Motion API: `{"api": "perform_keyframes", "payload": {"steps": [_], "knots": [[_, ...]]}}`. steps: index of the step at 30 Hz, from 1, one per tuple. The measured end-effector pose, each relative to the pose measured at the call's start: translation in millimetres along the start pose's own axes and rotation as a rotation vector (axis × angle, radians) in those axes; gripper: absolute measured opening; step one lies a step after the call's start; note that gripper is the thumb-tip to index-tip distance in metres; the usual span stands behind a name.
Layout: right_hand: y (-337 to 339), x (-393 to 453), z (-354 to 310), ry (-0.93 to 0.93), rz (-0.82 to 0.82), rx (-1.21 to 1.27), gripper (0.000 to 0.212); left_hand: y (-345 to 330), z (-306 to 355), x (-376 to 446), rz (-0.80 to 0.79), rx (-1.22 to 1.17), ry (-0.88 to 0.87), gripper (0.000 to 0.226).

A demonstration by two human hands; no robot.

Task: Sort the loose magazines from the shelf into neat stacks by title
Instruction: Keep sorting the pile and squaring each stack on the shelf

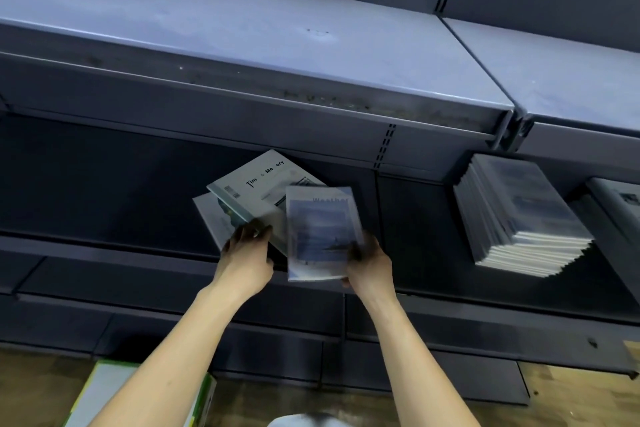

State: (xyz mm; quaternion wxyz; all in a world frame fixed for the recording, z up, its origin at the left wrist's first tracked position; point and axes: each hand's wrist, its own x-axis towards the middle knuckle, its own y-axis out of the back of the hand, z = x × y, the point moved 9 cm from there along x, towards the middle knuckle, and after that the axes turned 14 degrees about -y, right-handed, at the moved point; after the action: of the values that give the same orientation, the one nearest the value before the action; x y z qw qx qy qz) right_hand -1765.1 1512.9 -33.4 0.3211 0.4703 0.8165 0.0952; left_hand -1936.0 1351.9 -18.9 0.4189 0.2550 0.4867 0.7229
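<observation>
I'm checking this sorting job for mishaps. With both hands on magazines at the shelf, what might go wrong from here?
1. The right hand holds the blurred Weather magazine only by its lower right corner, out past the shelf front; it may slip and fall.
2. The left hand rests on the skewed Time & Memory magazine, which overhangs another magazine; a push might slide both off.
3. The tall stack leans in steps and may topple if bumped.

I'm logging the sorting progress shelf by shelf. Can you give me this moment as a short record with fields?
left hand: left hand rests on the Time & Memory magazine
right hand: right hand grips the blurred Weather magazine
underneath: another magazine lies partly under the Time & Memory one
finished stack: tall stack to the right on the same shelf
far right: another pile, cut off by the frame
</observation>
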Motion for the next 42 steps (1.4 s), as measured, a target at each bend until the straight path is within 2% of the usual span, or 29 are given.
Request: {"api": "perform_keyframes", "payload": {"steps": [4, 8, 13, 18, 23, 29, 42], "knots": [[-2.2, -0.6, 5.9, -0.054, -0.015, 0.077, 0.031, 0.6, -0.3, -0.4, -0.014, 0.000, -0.004, 0.062], [-6.7, -2.5, 6.9, -0.025, 0.019, 0.037, 0.052, 0.9, 3.5, -1.1, -0.024, 0.019, -0.017, 0.058], [-7.9, -5.8, 14.2, -0.112, -0.053, 0.101, 0.052, 1.6, 5.7, -4.1, -0.001, 0.027, -0.038, 0.056], [4.1, -21.8, 24.4, -0.108, 0.000, 0.249, 0.047, 3.7, 11.9, -1.7, 0.024, 0.055, -0.070, 0.063], [40.9, -39.1, 50.2, -0.114, 0.155, 0.345, 0.035, -8.8, 45.7, 5.8, 0.017, 0.096, -0.181, 0.069], [93.4, -60.5, 77.4, -0.180, 0.289, 0.495, 0.047, -22.6, 95.1, 5.8, -0.024, 0.115, -0.292, 0.064], [187.5, -102.4, 108.4, -0.117, 0.327, 0.669, 0.037, -37.8, 206.5, -22.6, -0.004, 0.122, -0.400, 0.060]]}}
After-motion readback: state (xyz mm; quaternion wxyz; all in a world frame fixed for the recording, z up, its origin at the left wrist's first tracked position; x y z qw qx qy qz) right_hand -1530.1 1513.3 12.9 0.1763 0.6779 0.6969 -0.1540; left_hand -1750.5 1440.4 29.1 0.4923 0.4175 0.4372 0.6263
